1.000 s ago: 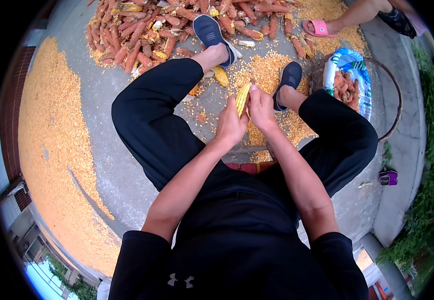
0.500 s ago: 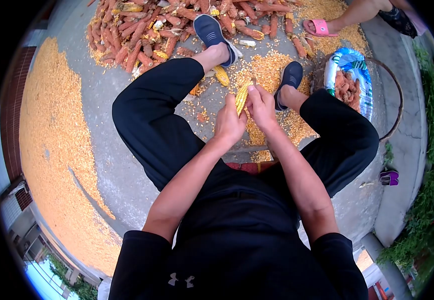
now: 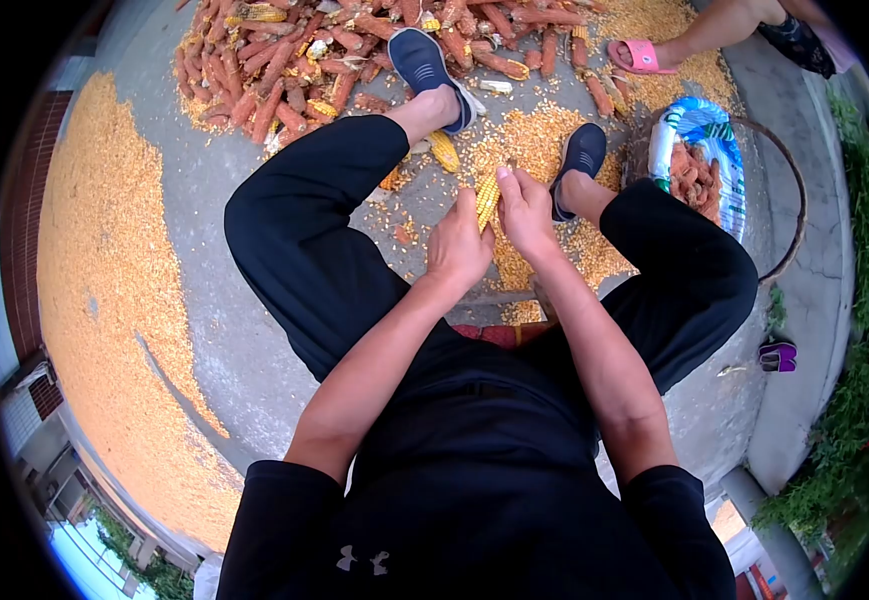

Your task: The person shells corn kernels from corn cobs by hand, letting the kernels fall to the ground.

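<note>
Between my knees, both hands hold one yellow ear of corn (image 3: 487, 200), tilted with its top end away from me. My left hand (image 3: 459, 245) is wrapped round its lower left side. My right hand (image 3: 527, 218) grips it from the right, with the thumb pressed along the kernels. The palms and the ear's lower end are hidden. Loose kernels (image 3: 529, 135) lie on the ground beyond and below my hands. Another yellow ear (image 3: 444, 152) rests near my left shoe (image 3: 422, 68).
A heap of reddish cobs (image 3: 274, 70) lies ahead. At right stands a handled basket (image 3: 666, 150) with a plastic liner and cob pieces inside. Another person's foot in a pink sandal (image 3: 644, 57) is at upper right. A wide spread of kernels (image 3: 104, 250) covers the left ground.
The ear of corn has turned slightly and sits a little lower between my hands. My left fingers and right thumb have shifted a little on it.
</note>
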Available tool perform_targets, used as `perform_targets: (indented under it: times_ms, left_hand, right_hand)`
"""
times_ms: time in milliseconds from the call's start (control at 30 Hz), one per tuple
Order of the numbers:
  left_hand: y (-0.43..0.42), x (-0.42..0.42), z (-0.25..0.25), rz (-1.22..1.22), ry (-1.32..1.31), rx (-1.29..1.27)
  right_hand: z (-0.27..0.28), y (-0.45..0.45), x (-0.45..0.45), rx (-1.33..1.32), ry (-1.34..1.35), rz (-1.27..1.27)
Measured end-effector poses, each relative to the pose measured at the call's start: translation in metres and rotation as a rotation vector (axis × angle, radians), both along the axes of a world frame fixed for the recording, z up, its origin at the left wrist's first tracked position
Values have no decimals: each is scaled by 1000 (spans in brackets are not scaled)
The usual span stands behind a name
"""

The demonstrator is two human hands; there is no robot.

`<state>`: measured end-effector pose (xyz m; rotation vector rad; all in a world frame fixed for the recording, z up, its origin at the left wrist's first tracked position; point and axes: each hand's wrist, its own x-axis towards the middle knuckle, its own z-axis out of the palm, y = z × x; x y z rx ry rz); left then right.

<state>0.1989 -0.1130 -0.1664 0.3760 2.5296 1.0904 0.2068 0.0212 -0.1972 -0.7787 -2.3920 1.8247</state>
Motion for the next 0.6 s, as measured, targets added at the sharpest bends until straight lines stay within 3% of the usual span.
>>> perform_targets:
  times_ms: [67, 167, 300, 400, 500, 600]
  left_hand:
    - [0, 1, 2, -32, -62, -26]
    - [0, 3, -9, 17, -46, 184]
    - [-2, 0, -10, 30, -8, 144]
    - [-2, 0, -10, -6, 61, 30]
    - [-2, 2, -5, -72, 151, -59]
    - [-3, 2, -1, -102, 129, -70]
  right_hand:
    - [-2, -2, 1, 102, 79, 22]
    - [9, -4, 3, 189, 174, 52]
    - [16, -1, 3, 172, 191, 85]
    - [2, 4, 2, -299, 67, 30]
    - [9, 2, -1, -55, -100, 2]
    - [-1, -1, -2, 5, -43, 3]
